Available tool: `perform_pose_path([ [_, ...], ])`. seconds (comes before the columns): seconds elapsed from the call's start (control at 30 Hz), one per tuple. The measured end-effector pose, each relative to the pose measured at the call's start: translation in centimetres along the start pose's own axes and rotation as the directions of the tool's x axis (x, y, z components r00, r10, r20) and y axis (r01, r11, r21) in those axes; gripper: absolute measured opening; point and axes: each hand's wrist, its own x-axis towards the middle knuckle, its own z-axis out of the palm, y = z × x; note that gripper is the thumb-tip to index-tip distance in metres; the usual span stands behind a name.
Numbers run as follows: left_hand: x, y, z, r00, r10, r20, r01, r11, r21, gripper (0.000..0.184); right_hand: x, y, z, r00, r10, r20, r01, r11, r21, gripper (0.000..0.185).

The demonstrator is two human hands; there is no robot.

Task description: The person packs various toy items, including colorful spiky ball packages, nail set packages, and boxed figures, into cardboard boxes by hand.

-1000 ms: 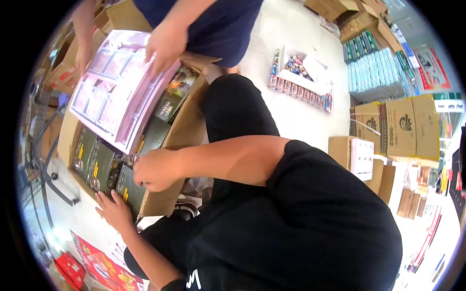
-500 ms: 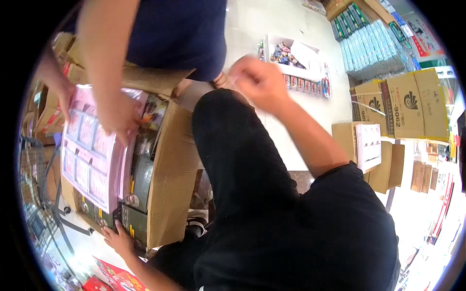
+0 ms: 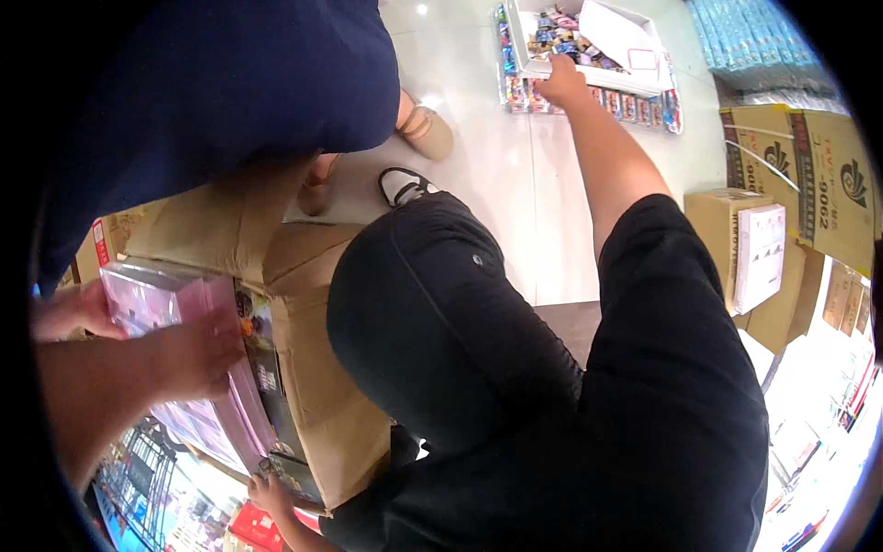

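Observation:
My right hand (image 3: 563,83) reaches out to the white open box (image 3: 543,66) on the floor, its fingers closed on the near rim. Small colourful packets (image 3: 563,37) lie inside that box, which stands on a row of small packaged items (image 3: 635,109). Down at the lower left, my left hand (image 3: 269,495) touches the near corner of a large cardboard box (image 3: 317,368), its grip partly hidden. Dark boxes (image 3: 267,368) fill the carton. Pink packages (image 3: 241,405) rest over them, held by another person's two hands.
Another person in dark blue (image 3: 230,83) stands at the upper left, with a sandalled foot (image 3: 428,133) near the carton. Brown cartons (image 3: 759,156) and a white-faced box (image 3: 759,253) stand at the right, below stacked light-blue packages (image 3: 759,37).
My right hand has left the carton and moved up and right to the white box. The view has shifted. The other person's hands stay on the pink packages.

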Motion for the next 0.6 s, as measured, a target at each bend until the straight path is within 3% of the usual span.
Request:
perform_pose_path([
  [0.07, -0.8, 3.1, -2.9, 0.956, -0.230, 0.184, 0.213, 0.971, 0.107, 0.069, 0.5, -0.1, 0.1, 0.993, 0.051, 0.103, -0.050, 0.999, -0.006, 0.070],
  [0.1, 0.5, 0.3, -1.4, 0.958, -0.124, 0.258, 0.067, 0.973, 0.221, 0.066, 0.5, -0.5, -0.5, 0.977, 0.095, 0.193, -0.091, 0.995, -0.027, 0.064],
  [0.13, 0.5, 0.8, -2.0, 0.958, -0.128, 0.256, 0.067, 0.970, 0.234, 0.066, 0.5, -0.9, -0.9, 0.974, 0.099, 0.204, -0.096, 0.995, -0.022, 0.064],
  [0.2, -0.4, 2.4, -3.1, 0.954, -0.213, 0.211, 0.216, 0.976, 0.008, 0.057, -0.3, -1.4, -1.4, 0.967, 0.106, 0.232, -0.082, 0.991, -0.109, 0.045],
  [0.23, -1.1, 3.8, -4.2, 0.966, -0.125, 0.226, 0.156, 0.980, -0.126, 0.056, -1.5, -1.4, -1.1, 0.964, 0.111, 0.242, -0.086, 0.990, -0.110, 0.045],
  [0.33, -2.0, 7.2, -6.0, 0.949, -0.250, 0.191, 0.242, 0.968, 0.063, 0.058, -6.9, -1.4, -1.0, 0.956, -0.101, 0.276, 0.152, 0.973, -0.173, 0.024],
  [0.4, -1.0, 5.2, -4.4, 0.959, -0.196, 0.206, 0.188, 0.981, 0.056, 0.057, -13.4, -1.1, -1.1, 0.908, -0.248, 0.338, 0.289, 0.954, -0.077, 0.015],
  [0.47, -0.2, 2.7, -3.3, 0.971, 0.028, 0.238, -0.001, 0.994, -0.113, 0.051, -20.4, -1.4, -1.7, 0.828, -0.250, 0.503, 0.328, 0.942, -0.072, 0.014],
  [0.5, 0.6, -0.1, -1.2, 0.964, 0.235, 0.122, -0.212, 0.961, -0.178, 0.048, -23.9, -1.5, -1.9, 0.771, -0.292, 0.566, 0.391, 0.919, -0.058, 0.013],
  [0.53, 0.4, 0.3, -1.4, 0.963, 0.237, 0.127, -0.213, 0.961, -0.174, 0.048, -27.2, -1.4, -1.8, 0.709, -0.329, 0.623, 0.449, 0.893, -0.040, 0.012],
  [0.6, -0.1, 2.7, -2.5, 0.984, -0.016, 0.178, 0.064, 0.960, -0.272, 0.047, -33.6, -0.5, -0.1, 0.619, -0.444, 0.648, 0.560, 0.828, 0.033, 0.011],
])
